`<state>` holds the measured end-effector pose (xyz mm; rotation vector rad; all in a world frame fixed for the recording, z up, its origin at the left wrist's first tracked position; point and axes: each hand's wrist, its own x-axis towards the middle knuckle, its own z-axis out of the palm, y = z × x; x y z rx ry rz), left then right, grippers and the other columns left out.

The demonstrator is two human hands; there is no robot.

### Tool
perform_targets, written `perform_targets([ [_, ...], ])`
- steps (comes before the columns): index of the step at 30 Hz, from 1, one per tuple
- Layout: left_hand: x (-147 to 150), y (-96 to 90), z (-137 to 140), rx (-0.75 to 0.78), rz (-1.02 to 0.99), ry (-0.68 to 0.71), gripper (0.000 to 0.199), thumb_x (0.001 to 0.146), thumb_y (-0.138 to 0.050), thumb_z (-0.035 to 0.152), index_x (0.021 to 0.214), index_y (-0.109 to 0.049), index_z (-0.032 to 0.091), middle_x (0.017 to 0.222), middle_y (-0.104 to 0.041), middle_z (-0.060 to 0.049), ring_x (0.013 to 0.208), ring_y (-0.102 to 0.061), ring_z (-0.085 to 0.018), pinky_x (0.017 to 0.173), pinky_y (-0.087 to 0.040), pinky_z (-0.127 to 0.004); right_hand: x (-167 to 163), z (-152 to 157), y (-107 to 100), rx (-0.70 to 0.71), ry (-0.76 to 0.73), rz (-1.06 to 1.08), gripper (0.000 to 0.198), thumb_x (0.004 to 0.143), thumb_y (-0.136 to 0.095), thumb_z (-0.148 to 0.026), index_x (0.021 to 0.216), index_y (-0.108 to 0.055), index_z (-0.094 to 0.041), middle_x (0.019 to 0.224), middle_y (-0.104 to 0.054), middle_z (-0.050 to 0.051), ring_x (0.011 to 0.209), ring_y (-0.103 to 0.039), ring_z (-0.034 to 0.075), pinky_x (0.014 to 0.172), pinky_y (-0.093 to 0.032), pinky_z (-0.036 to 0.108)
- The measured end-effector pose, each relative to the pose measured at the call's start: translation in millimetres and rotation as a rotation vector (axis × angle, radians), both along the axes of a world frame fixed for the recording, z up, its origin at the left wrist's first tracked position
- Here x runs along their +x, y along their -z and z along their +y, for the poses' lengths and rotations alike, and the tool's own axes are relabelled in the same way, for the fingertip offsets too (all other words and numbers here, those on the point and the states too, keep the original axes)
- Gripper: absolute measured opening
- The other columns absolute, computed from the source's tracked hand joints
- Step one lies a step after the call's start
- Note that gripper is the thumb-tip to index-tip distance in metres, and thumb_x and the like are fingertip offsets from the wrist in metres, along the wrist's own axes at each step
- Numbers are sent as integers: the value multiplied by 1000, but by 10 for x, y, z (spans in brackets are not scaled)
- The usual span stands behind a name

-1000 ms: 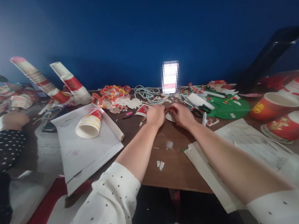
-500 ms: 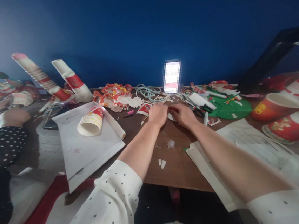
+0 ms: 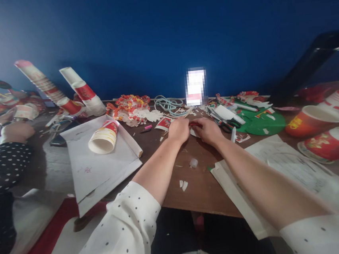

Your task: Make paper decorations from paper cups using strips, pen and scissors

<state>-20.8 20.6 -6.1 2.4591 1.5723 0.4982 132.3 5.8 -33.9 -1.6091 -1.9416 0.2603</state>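
My left hand (image 3: 179, 130) and my right hand (image 3: 206, 130) meet above the brown table, fingers curled and fingertips pressed together. What they pinch is mostly hidden behind the fingers. A small white edge, looking like paper (image 3: 193, 133), shows under the right fingers. Just left of my left hand lies a red and white printed paper piece (image 3: 163, 123). Black-handled scissors (image 3: 226, 127) rest to the right of my right hand, near a white stick-like piece (image 3: 233, 135). On the table between my forearms are a crumpled clear plastic bit (image 3: 194, 163) and two white scraps (image 3: 185, 186).
Paper cups (image 3: 103, 139) lie on white sheets (image 3: 102, 177) at left; more cups (image 3: 314, 120) stand at right. Behind are a bright phone (image 3: 195, 87), a coiled cable (image 3: 169, 104) and a green disc (image 3: 261, 121). A co-worker's hands (image 3: 17, 131) work at far left.
My fingertips have shifted very slightly where they meet; both arms otherwise stay in place. The rest of the table looks the same.
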Motion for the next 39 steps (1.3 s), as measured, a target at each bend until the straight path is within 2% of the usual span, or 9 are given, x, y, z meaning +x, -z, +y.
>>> perform_targets([
  [8, 17, -3, -2, -42, -51, -40, 30, 93, -46, 22, 112, -70, 21, 118, -69, -11, 114, -62, -28, 99, -45, -36, -36, -7, -26, -8, 37, -33, 30, 90, -54, -29, 111, -75, -24, 110, -73, 9, 100, -66, 27, 88, -50, 38],
  [12, 18, 12, 2, -49, -124, -50, 32, 91, -51, 20, 119, -65, 20, 119, -70, -11, 116, -62, -28, 101, -45, -37, -50, -3, -37, -12, 56, -51, 28, 90, -53, -29, 107, -75, -23, 107, -74, 10, 98, -66, 27, 87, -50, 38],
  [16, -13, 22, 51, -102, -270, -58, 34, 89, -58, 25, 122, -63, 19, 120, -71, -9, 113, -64, -24, 96, -47, -32, -33, 18, -14, 25, 55, 6, 28, 89, -53, -28, 106, -75, -21, 107, -74, 10, 99, -65, 27, 88, -50, 39],
  [20, -58, 0, 117, -130, -383, -171, 30, 96, -47, 28, 117, -66, 18, 117, -72, -9, 111, -65, -23, 94, -47, -30, 8, 40, 9, 71, 117, 118, 28, 88, -52, -30, 103, -73, -19, 104, -74, 11, 97, -65, 26, 90, -49, 40],
  [24, -53, -17, 117, -126, -333, -216, 37, 99, -40, 35, 102, -72, 17, 105, -75, -12, 103, -67, -26, 90, -49, -33, 33, 37, 4, 110, 171, 207, 29, 88, -51, -34, 100, -73, -18, 101, -74, 11, 94, -65, 27, 88, -49, 41],
  [26, -32, -10, 94, -127, -318, -163, 40, 99, -41, 41, 99, -73, 17, 100, -75, -12, 99, -68, -27, 88, -50, -33, 33, 29, -2, 113, 185, 223, 29, 88, -52, -34, 99, -73, -18, 101, -74, 11, 93, -66, 27, 87, -50, 40],
  [29, -2, 15, 59, -117, -320, -62, 40, 97, -46, 47, 105, -74, 20, 103, -76, -9, 101, -68, -26, 88, -50, -31, 22, 20, -2, 109, 184, 234, 29, 88, -52, -34, 100, -73, -19, 101, -74, 10, 92, -66, 26, 86, -50, 40],
  [33, 19, 22, 35, -96, -281, -28, 35, 94, -51, 42, 110, -74, 20, 108, -76, -8, 106, -67, -26, 91, -49, -31, 6, 20, 10, 105, 176, 241, 26, 87, -52, -32, 98, -73, -19, 100, -74, 9, 92, -66, 26, 88, -50, 41],
  [39, 29, -16, 13, -114, -228, -98, 32, 94, -51, 36, 107, -74, 18, 109, -75, -11, 107, -67, -27, 92, -49, -32, -7, 30, 24, 117, 144, 253, 25, 87, -54, -32, 97, -72, -19, 100, -74, 9, 95, -66, 26, 90, -50, 42],
])
